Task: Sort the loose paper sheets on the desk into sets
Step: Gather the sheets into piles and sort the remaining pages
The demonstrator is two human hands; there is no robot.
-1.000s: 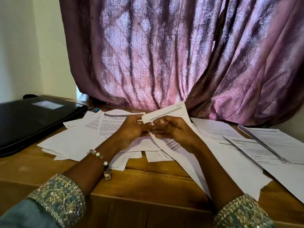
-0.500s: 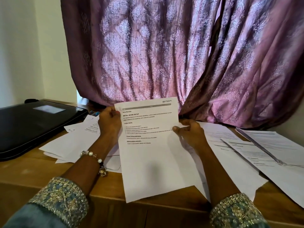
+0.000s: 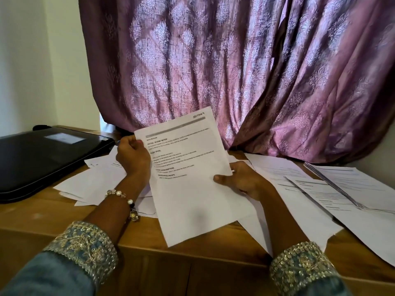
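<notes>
**Spotter:** Purple curtain point(image 3: 213, 60) hangs right down to the back of your wooden tabletop point(image 3: 38, 218), so anything you slide far back can slip under its folds and drop out of the count.

**Checker:** And the spread on the right?

**Spotter:** Your right-hand papers point(image 3: 320, 189) overlap each other and hang past the front edge. Brush them with a sleeve and, I judge, they slide off or mix together.

**Checker:** The left side?

**Spotter:** Your left heap point(image 3: 96, 180) sits partly against the closed black laptop point(image 3: 42, 159). It has no clear order, so a wrong drop there would be hard to find again.

**Checker:** What are you holding?

**Spotter:** One printed sheet point(image 3: 192, 178), raised and tilted above the middle of the tabletop, headed "Section 4". Your left hand point(image 3: 132, 157) curls its fingers round the upper left edge; your right hand point(image 3: 245, 180) pinches the right edge, thumb on the front. Both grips are at the margins, so the lower half hangs free. Pull the two hands apart and you may crease or tear it, I think.

**Checker:** Smallest worry?

**Spotter:** Your bead bracelet point(image 3: 119, 195) dangles just over the left heap and could snag a corner.
</notes>
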